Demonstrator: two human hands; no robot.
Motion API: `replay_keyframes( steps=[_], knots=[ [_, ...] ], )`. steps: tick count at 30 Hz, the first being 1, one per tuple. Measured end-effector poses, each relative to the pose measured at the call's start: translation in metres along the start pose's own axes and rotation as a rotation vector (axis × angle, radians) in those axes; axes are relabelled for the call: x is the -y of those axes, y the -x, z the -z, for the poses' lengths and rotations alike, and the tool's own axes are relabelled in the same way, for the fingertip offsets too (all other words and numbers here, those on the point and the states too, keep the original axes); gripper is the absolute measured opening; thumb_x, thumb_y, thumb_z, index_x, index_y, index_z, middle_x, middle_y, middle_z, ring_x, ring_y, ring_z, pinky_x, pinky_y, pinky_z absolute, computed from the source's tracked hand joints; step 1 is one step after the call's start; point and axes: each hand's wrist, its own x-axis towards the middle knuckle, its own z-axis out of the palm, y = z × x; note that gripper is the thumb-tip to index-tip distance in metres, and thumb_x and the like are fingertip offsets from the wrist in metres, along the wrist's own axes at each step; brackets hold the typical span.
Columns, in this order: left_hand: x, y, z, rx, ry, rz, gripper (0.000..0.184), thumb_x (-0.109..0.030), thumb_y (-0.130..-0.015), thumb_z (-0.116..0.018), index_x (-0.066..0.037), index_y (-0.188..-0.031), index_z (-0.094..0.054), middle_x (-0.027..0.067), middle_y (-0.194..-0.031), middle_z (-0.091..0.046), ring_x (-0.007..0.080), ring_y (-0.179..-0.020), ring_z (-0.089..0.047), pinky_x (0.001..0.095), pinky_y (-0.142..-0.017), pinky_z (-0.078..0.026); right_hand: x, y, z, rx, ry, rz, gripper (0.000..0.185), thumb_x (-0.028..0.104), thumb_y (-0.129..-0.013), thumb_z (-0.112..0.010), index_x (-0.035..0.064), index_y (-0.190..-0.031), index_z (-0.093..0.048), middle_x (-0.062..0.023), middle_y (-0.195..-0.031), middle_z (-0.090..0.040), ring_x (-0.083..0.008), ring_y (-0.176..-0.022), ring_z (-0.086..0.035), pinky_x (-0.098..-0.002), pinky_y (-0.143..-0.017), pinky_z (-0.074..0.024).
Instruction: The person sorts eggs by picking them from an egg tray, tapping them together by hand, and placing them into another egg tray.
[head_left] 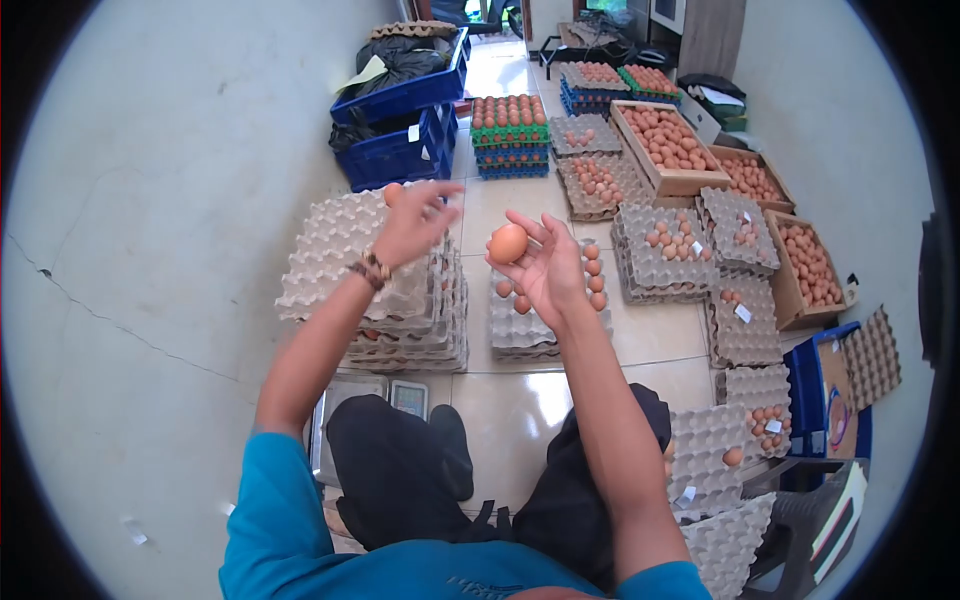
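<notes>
My right hand (552, 275) is palm up, with a brown egg (508, 243) held at its fingers. Beneath it, a grey egg tray (510, 328) on a low stack carries several brown eggs. My left hand (415, 225), slightly blurred, is over the far right part of a tall stack of grey egg trays (340, 250). Its fingers are stretched out and apart, and I see nothing gripped in them. Another brown egg (393, 194) shows just beyond the back of that hand; whether it touches the hand I cannot tell.
A scale (408, 397) lies by my left leg. Blue crates (390, 150) stand behind the tall stack. Green and blue trays (510, 135) hold eggs farther off. To the right are wooden boxes of eggs (668, 140), more grey trays (665, 265) and a dark plastic stool (815, 520).
</notes>
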Motion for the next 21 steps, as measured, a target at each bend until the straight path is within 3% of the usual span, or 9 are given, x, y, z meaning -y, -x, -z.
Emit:
replay_keyframes(
  steps=[1,3,7,8,10,13,16,21],
  knots=[
    [-0.030,0.018,-0.008,0.130,0.215,0.118,0.045,-0.017,-0.085,-0.073,-0.009,-0.128,-0.064,0.0123,-0.111,-0.066,0.0191,-0.090,-0.066,0.0272,-0.076,-0.053,-0.003,0.001,-0.001,-0.027,0.022,0.004,0.061,0.041,-0.102,-0.037,-0.0048,-0.142,-0.041,-0.0247,-0.125,-0.051,-0.0334,-0.112,-0.059,-0.0439,-0.098,-0.0512],
    [-0.073,0.045,-0.019,0.098,0.119,-0.075,0.045,-0.017,-0.086,-0.074,-0.007,-0.128,-0.064,0.0116,-0.108,-0.068,0.0166,-0.087,-0.067,0.0253,-0.074,-0.054,-0.012,-0.001,0.001,-0.050,0.051,-0.019,0.062,0.043,-0.102,-0.037,-0.0045,-0.142,-0.041,-0.0236,-0.125,-0.052,-0.0319,-0.110,-0.060,-0.0423,-0.096,-0.0509],
    [-0.075,0.065,-0.033,0.117,-0.096,0.000,0.046,-0.012,-0.082,-0.076,-0.003,-0.126,-0.064,0.0117,-0.101,-0.070,0.0145,-0.087,-0.067,0.0284,-0.078,-0.057,-0.031,0.009,-0.007,0.004,0.077,-0.094,0.065,0.049,-0.102,-0.037,-0.0013,-0.143,-0.041,-0.0235,-0.130,-0.052,-0.0289,-0.107,-0.060,-0.0396,-0.097,-0.0490],
    [-0.072,0.069,-0.035,0.077,-0.023,-0.011,0.046,-0.011,-0.082,-0.076,-0.003,-0.126,-0.064,0.0116,-0.100,-0.070,0.0150,-0.087,-0.068,0.0285,-0.078,-0.057,-0.035,0.008,-0.004,0.029,0.076,-0.104,0.066,0.050,-0.101,-0.037,-0.0006,-0.143,-0.041,-0.0238,-0.131,-0.051,-0.0287,-0.107,-0.060,-0.0396,-0.098,-0.0486],
    [-0.051,0.078,-0.042,0.008,0.121,-0.033,0.046,-0.009,-0.081,-0.077,-0.002,-0.125,-0.063,0.0113,-0.100,-0.070,0.0161,-0.087,-0.069,0.0286,-0.077,-0.057,-0.042,0.005,-0.003,-0.007,0.067,-0.140,0.068,0.052,-0.101,-0.038,-0.0015,-0.143,-0.039,-0.0256,-0.133,-0.050,-0.0306,-0.110,-0.060,-0.0397,-0.100,-0.0477],
    [-0.006,0.070,-0.026,-0.176,0.203,0.245,0.046,-0.007,-0.081,-0.077,-0.003,-0.122,-0.058,0.0113,-0.099,-0.069,0.0182,-0.087,-0.070,0.0287,-0.078,-0.058,-0.035,0.012,-0.007,-0.036,0.121,-0.114,0.073,0.054,-0.099,-0.041,-0.0049,-0.143,-0.036,-0.0279,-0.138,-0.045,-0.0346,-0.114,-0.060,-0.0431,-0.103,-0.0468],
    [0.034,0.050,0.013,-0.388,0.052,0.259,0.047,-0.009,-0.081,-0.079,-0.006,-0.120,-0.055,0.0113,-0.102,-0.069,0.0182,-0.088,-0.070,0.0282,-0.077,-0.057,-0.009,0.012,-0.004,-0.087,0.131,-0.041,0.073,0.053,-0.099,-0.041,-0.0067,-0.140,-0.038,-0.0288,-0.137,-0.045,-0.0366,-0.117,-0.059,-0.0450,-0.103,-0.0464],
    [0.104,0.027,0.035,-0.368,-0.261,0.207,0.049,-0.018,-0.077,-0.082,-0.012,-0.122,-0.062,0.0114,-0.104,-0.071,0.0187,-0.080,-0.070,0.0314,-0.072,-0.057,0.033,-0.004,0.026,-0.250,0.087,0.173,0.062,0.046,-0.100,-0.040,-0.0066,-0.132,-0.047,-0.0267,-0.126,-0.054,-0.0345,-0.113,-0.060,-0.0429,-0.099,-0.0496]
  ],
)
